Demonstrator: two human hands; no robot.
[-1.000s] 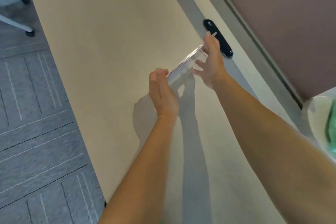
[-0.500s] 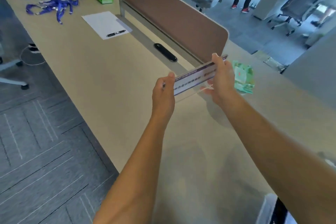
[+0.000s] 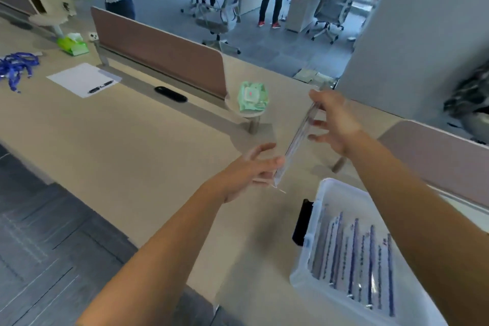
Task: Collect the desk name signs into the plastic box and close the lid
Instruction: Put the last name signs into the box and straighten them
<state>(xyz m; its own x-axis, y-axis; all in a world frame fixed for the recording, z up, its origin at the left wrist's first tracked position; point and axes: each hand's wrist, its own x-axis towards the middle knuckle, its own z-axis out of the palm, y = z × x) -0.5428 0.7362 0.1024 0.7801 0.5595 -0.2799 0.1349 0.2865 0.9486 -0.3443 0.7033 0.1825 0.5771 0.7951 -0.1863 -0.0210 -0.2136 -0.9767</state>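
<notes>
I hold a clear acrylic desk name sign (image 3: 296, 141) in the air above the beige desk, one end in each hand. My left hand (image 3: 254, 169) grips its near lower end and my right hand (image 3: 333, 120) pinches its far upper end. The sign is seen almost edge-on, slanting from lower left to upper right. The white plastic box (image 3: 307, 254) stands open at the lower right, with several name signs (image 3: 354, 257) standing on edge inside. A black latch (image 3: 301, 222) shows on the box's left side. No lid is in view.
A green wipes pack (image 3: 252, 99) lies on a small round stand by the brown divider (image 3: 158, 50). Paper with a pen (image 3: 100, 86), blue lanyards (image 3: 16, 63) and a green tissue box (image 3: 72, 45) lie far left. People and office chairs stand beyond the desk.
The view has swung right and the box has come into sight. Both hands carried the sign to the right, and it has turned from face-on to nearly edge-on.
</notes>
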